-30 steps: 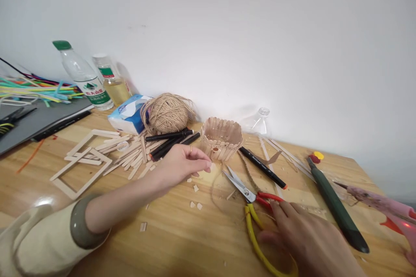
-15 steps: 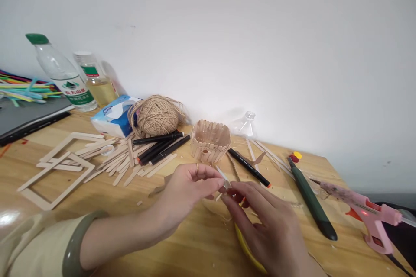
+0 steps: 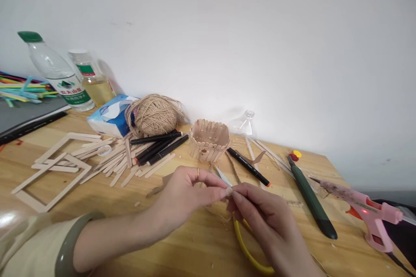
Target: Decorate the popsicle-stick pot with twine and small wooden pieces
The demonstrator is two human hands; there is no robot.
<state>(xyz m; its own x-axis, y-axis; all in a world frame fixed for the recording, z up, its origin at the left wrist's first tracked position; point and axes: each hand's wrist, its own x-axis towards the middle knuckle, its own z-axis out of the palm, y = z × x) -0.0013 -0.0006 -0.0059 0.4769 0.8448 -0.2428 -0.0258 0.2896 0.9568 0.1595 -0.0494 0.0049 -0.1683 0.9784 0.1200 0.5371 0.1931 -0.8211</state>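
Note:
My left hand (image 3: 195, 190), with a ring on one finger, reaches in from the left and is closed in a pinch. My right hand (image 3: 266, 212) meets it fingertip to fingertip, its fingers pressed together too. Whatever lies between the fingertips is too small to make out. Beneath my right hand lie yellow-handled scissors (image 3: 244, 249), their blades pointing up toward a small basket of wooden sticks (image 3: 209, 143). A strand of twine (image 3: 233, 166) runs from near the basket toward my hands.
Craft sticks (image 3: 118, 162), black markers (image 3: 160, 149) and a twine ball (image 3: 156, 114) lie left. Bottles (image 3: 69, 82) stand behind a tissue pack (image 3: 112, 117). At right are a green tool (image 3: 312, 199) and a pink glue gun (image 3: 370, 212). A clear bottle top (image 3: 246, 123) is near the wall.
My fingertips have come closer together, and the small pale piece seen between them before is now mostly hidden. More of the scissors shows. The view has shifted slightly.

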